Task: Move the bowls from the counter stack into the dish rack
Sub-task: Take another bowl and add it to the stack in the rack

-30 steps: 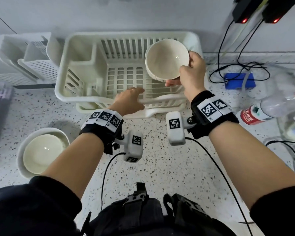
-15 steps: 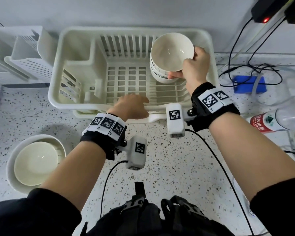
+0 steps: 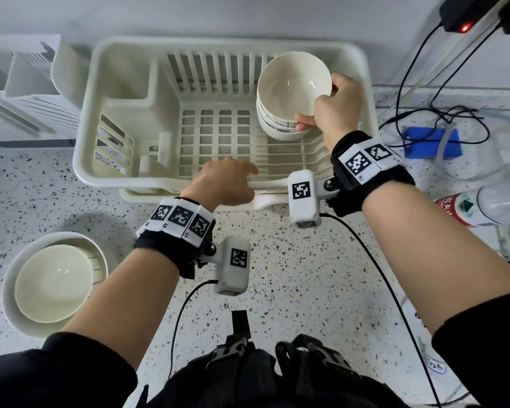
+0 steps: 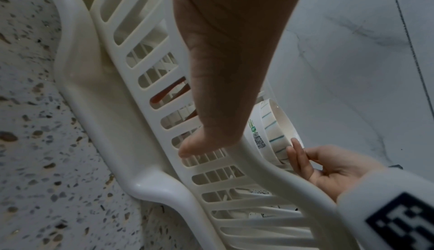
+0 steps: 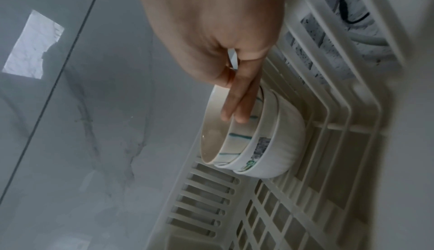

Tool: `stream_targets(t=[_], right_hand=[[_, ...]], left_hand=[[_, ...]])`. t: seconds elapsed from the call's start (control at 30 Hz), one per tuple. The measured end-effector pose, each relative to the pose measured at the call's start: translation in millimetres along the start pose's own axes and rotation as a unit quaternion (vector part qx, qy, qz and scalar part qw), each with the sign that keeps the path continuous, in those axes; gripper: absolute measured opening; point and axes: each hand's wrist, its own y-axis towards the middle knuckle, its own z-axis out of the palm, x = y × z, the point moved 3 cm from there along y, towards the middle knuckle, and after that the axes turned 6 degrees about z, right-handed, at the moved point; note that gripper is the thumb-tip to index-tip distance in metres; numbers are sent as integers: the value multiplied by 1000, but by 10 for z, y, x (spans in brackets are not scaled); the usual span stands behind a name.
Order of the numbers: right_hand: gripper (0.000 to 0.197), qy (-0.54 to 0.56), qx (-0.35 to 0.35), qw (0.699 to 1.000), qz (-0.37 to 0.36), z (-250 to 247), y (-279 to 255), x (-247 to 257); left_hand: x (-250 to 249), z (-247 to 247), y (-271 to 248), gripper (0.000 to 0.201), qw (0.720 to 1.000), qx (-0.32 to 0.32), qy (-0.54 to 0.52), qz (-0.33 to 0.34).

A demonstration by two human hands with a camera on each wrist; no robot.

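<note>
A cream bowl (image 3: 295, 83) with teal stripes on its side (image 5: 234, 142) sits tilted on top of two nested white bowls (image 3: 280, 132) at the right of the cream dish rack (image 3: 86, 142). My right hand (image 3: 324, 107) pinches that top bowl, thumb at the rim and fingers (image 5: 237, 103) along its outside. My left hand (image 3: 233, 179) grips the rack's front rim, thumb (image 4: 199, 142) pressed on the slotted front wall (image 4: 145, 94). On the counter at the lower left stands the counter stack (image 3: 53, 281), a small bowl inside a larger white one.
A white slotted tray (image 3: 27, 92) stands left of the rack. Black cables (image 3: 424, 113), a blue block (image 3: 430, 142) and a plastic bottle (image 3: 477, 207) lie on the speckled counter at the right. A grey wall runs close behind the rack.
My right hand has carried the bowl down and back, onto the nested bowls in the rack. My left hand has stayed on the rack's front rim.
</note>
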Motion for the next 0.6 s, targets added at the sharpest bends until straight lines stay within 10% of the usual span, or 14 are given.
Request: stream_targets(t=[0.6], right_hand=[[52,-1,33,999,43,-39,50,35]], left_hand=[[8,9,8,54,1000,-5,10,-1]])
